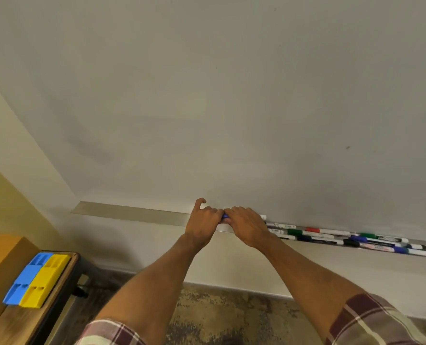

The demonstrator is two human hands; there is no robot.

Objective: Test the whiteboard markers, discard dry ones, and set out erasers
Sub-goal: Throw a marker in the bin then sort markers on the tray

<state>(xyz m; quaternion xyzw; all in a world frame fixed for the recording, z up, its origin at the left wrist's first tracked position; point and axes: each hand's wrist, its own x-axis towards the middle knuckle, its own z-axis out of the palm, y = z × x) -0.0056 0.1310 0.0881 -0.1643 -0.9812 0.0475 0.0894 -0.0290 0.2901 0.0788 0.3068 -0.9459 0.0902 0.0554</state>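
So this looks like the testing step, right at uncapping; both hands are bunched together at the whiteboard [207, 95] tray [132, 214], clamped on one blue marker [224, 216]. The left hand [202, 226] has its fingers wrapped round the blue end with the index finger hooked up free; the right hand [246, 227] is curled over the barrel, and a white tip of it pokes out past the knuckles on the far side. The marker sits just above the tray ledge, mostly hidden by fingers, so I can't tell if the cap is off yet.

The other markers [331, 236] lie in a heap further right along the tray: red, green, blue, black caps, none sorted that I can see. My guess is the job is barely started.

Next move, I'd say: pull the two hands apart along the marker's length to pop the cap, then lift the tip to the board and scribble. Board space straight above is bare, so no reaching needed.

The blue block [25, 277] and yellow block [45, 280] on the tabletop [15, 322] to the left, beside a cardboard box [0, 265], could be the erasers; not sure.
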